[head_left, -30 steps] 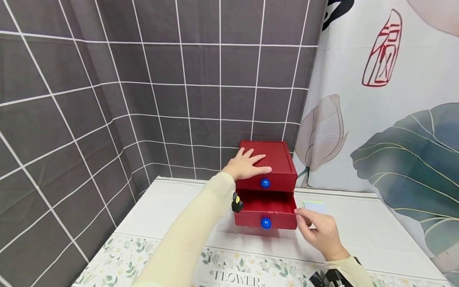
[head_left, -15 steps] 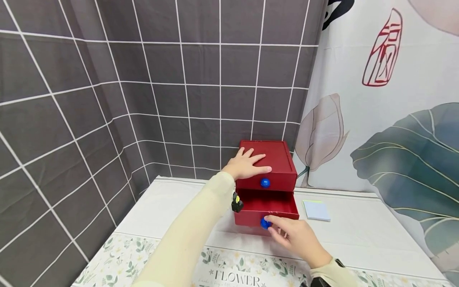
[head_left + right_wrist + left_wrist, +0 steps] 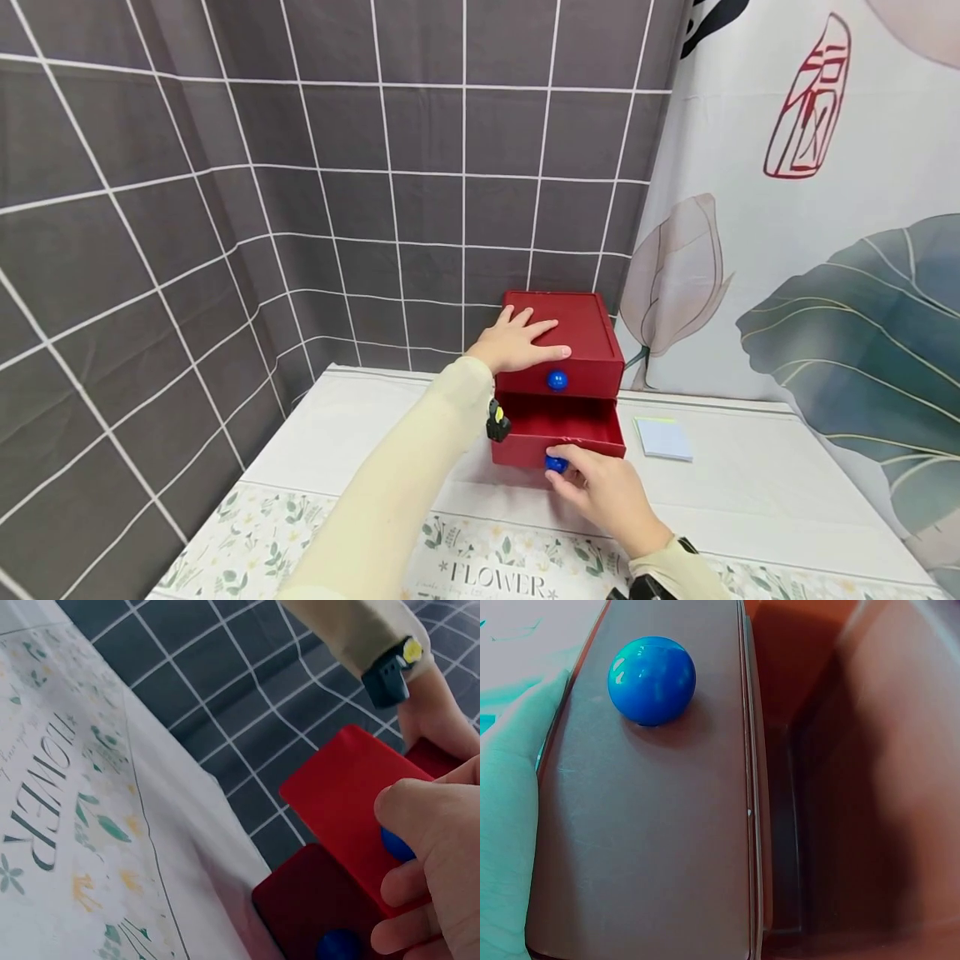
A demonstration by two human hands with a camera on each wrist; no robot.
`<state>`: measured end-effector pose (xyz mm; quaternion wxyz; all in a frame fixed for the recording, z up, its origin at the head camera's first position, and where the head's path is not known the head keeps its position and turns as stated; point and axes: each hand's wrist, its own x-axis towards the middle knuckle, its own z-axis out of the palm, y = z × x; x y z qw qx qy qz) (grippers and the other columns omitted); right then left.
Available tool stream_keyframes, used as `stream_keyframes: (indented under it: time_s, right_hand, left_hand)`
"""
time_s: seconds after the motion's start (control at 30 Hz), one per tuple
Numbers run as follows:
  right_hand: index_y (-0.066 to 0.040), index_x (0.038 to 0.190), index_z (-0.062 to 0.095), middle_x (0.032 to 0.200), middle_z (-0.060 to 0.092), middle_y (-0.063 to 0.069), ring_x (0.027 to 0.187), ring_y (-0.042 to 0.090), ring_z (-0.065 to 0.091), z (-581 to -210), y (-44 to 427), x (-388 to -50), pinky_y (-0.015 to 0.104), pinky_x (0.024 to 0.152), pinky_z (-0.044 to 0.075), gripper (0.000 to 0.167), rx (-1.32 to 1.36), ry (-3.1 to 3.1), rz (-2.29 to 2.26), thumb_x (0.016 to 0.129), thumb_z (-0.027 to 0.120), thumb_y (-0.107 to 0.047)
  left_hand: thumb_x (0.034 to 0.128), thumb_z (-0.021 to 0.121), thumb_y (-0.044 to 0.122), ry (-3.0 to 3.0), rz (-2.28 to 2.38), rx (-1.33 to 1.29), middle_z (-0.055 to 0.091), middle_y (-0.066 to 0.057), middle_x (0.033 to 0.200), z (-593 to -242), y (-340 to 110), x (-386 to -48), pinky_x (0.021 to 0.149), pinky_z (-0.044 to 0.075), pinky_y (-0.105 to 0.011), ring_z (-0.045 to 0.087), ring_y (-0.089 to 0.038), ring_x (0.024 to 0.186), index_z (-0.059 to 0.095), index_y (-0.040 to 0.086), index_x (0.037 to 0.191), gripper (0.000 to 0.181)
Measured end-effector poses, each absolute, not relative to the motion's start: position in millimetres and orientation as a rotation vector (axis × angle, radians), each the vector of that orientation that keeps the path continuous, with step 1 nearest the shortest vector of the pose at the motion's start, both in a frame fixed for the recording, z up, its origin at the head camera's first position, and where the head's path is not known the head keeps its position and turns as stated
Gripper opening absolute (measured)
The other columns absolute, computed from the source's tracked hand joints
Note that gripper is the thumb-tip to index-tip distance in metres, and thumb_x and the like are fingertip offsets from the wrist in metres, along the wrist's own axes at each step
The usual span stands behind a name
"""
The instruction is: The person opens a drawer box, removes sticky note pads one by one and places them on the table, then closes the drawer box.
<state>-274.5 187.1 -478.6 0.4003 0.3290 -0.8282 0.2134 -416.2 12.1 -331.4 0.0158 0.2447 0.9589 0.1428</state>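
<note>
While your left hand [image 3: 519,343] rested on top of the red box-shaped drawer cabinet [image 3: 581,325] with its fingers straight and spread, your right hand [image 3: 603,492] pinched the round, shiny blue knob [image 3: 556,464] of the smooth red pulled-out drawer [image 3: 517,452]. You had the cabinet standing by the back edge of the white, cloth-covered bench [image 3: 360,425], and the drawer jutted from its front toward the near edge. Just below your left thumb, the red upper drawer [image 3: 645,847], slid in, bore a second round blue knob [image 3: 652,680]. On your right, a pale-blue square notepad [image 3: 663,440] with a yellow-green strip lay near the back edge, between the cabinet and the back right corner. Your right wrist view also showed a darker red panel [image 3: 307,900] with a third blue knob [image 3: 340,949]. Along the near edge before you ran a white floral-printed band [image 3: 262,533] lettered FLOWER.
</note>
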Motion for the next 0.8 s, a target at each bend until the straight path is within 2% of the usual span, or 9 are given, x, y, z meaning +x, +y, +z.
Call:
stream_keyframes:
  time_s: [0.33,0.53,0.8]
  right_hand:
    - [-0.016,0.112,0.074,0.075,0.064,-0.012,0.061,-0.001,0.053,-488,189,-286,0.017,0.053,0.045,0.041,0.746,-2.056,0.532,0.073,0.087,-0.016]
    - [-0.015,0.116,0.075,0.079,0.066,-0.012,0.063,0.002,0.056,-495,186,-296,0.020,0.053,0.046,0.045,0.673,-2.060,0.557,0.073,0.089,-0.015]
    - [-0.017,0.121,0.074,0.083,0.066,-0.010,0.069,0.003,0.060,-500,183,-309,0.024,0.059,0.052,0.044,0.585,-2.122,0.649,0.079,0.087,-0.014]
  left_hand:
    - [0.0882,0.041,0.079,2.994,0.432,0.752,0.018,-0.003,0.169,-334,13,-420,0.114,0.032,-0.062,0.002,-0.033,0.155,0.031,0.042,0.158,0.079]
    - [0.0879,0.042,0.078,2.988,0.437,0.753,0.019,-0.004,0.169,-334,12,-419,0.113,0.033,-0.063,0.003,-0.034,0.155,0.031,0.042,0.158,0.080]
    - [0.0882,0.043,0.078,2.995,0.443,0.753,0.019,-0.004,0.169,-334,12,-418,0.113,0.032,-0.063,0.003,-0.034,0.155,0.032,0.041,0.158,0.080]
